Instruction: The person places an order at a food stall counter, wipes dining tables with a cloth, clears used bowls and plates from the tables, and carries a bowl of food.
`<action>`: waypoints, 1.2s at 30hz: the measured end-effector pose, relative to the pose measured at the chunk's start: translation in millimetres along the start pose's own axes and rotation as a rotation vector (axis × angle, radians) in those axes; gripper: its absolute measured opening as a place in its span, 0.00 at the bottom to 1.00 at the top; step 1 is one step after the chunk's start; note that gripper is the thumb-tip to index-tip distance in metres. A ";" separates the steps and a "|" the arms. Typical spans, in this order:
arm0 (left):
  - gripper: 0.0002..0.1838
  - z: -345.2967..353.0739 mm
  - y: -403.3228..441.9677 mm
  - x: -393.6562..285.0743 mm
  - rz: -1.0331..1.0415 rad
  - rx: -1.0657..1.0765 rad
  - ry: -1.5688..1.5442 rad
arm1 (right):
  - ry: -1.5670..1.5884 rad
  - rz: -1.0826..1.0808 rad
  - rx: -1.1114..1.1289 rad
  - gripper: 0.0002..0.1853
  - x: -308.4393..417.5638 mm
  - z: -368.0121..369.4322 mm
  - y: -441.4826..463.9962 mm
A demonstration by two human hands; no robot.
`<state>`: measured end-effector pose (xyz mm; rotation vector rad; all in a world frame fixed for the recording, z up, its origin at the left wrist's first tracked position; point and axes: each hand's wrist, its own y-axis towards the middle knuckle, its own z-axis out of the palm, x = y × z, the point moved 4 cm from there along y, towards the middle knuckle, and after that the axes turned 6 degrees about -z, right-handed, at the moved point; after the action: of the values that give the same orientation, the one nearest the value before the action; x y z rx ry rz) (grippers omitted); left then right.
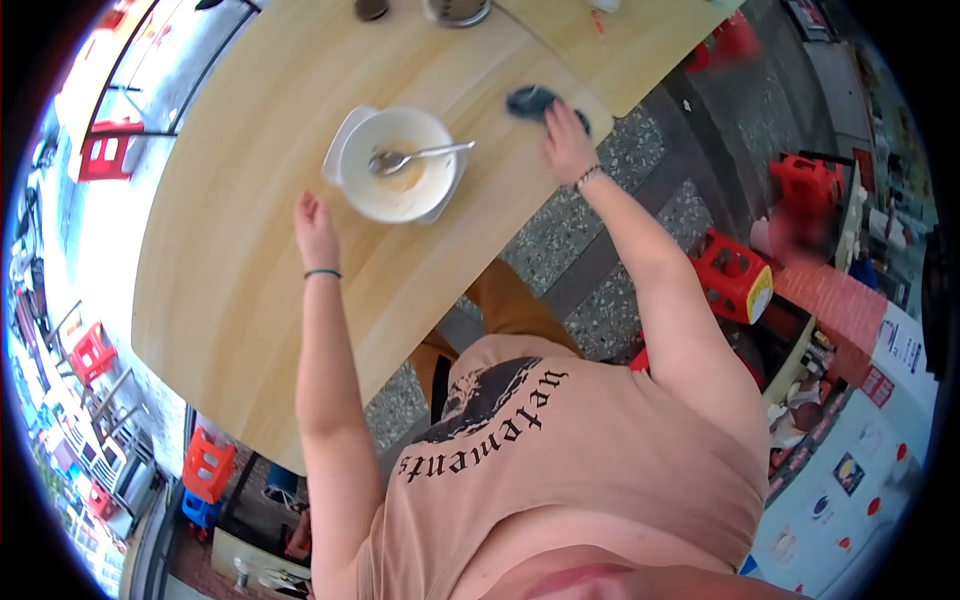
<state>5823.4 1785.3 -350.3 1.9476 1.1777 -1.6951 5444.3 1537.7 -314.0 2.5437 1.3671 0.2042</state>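
Right fingers on cloth; spoon in bowl.

We looked to be in a casual eatery, with strong daylight flooding in from the left. Before us spread a pale wooden table, where we saw a white bowl streaked with yellowish food remains, a metal spoon lying in it. A second tabletop met ours at the upper right. Around us we noticed backless plastic stools of the kind common in simple diners: a red stool on the right, an orange-red stool on the left. Underfoot lay a speckled floor, and on the right we made out a pale panel bearing small, food-like pictures.
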 end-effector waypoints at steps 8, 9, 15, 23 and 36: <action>0.22 9.9 70.9 -16.0 -0.227 0.228 0.469 | 0.469 0.201 0.137 0.18 -30.8 -10.3 70.6; 0.22 7.7 65.2 -12.4 -0.222 0.223 0.472 | 0.509 0.427 0.155 0.18 -46.5 -25.6 80.1; 0.20 -12.9 -6.6 -9.4 -0.297 0.036 0.150 | 0.156 0.917 0.268 0.19 -183.1 8.6 90.3; 0.17 15.5 -136.3 -102.0 -0.067 0.220 -0.018 | 0.784 0.243 0.114 0.07 55.2 -106.1 14.5; 0.11 -65.7 -278.1 -33.3 -0.291 0.150 -0.545 | 0.983 -0.729 0.603 0.05 364.8 -138.2 -0.3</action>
<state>5664.6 1989.8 -225.0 1.2832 1.1767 -2.3227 5612.2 1862.9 -178.8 2.1205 2.9800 1.1330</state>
